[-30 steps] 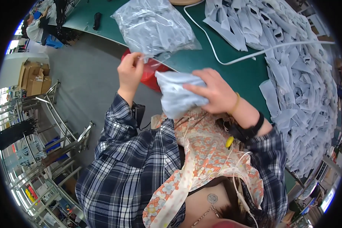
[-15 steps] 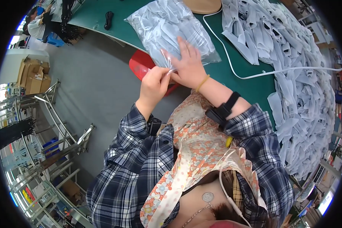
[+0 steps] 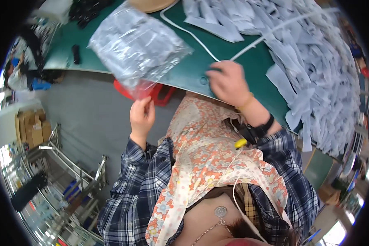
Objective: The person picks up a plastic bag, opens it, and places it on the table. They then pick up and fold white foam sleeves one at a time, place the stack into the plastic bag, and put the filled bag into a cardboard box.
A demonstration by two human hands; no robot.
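The left hand [image 3: 141, 117] pinched the lower corner of a clear plastic bag of grey fabric pieces [image 3: 137, 49], which hung over the near edge of the green tabletop [image 3: 229, 57] toward eleven o'clock. At one o'clock from it, the right hand [image 3: 227, 82] lay on the tabletop with its fingers loosely curled, grasping nothing, just beside a white cord [image 3: 201, 43]. A heap of grey fabric strips [image 3: 315, 74] lay at three o'clock of that hand.

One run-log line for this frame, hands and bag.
left hand: pinches bag corner | right hand: flat on green table, empty | bag: filled, lifted over table edge
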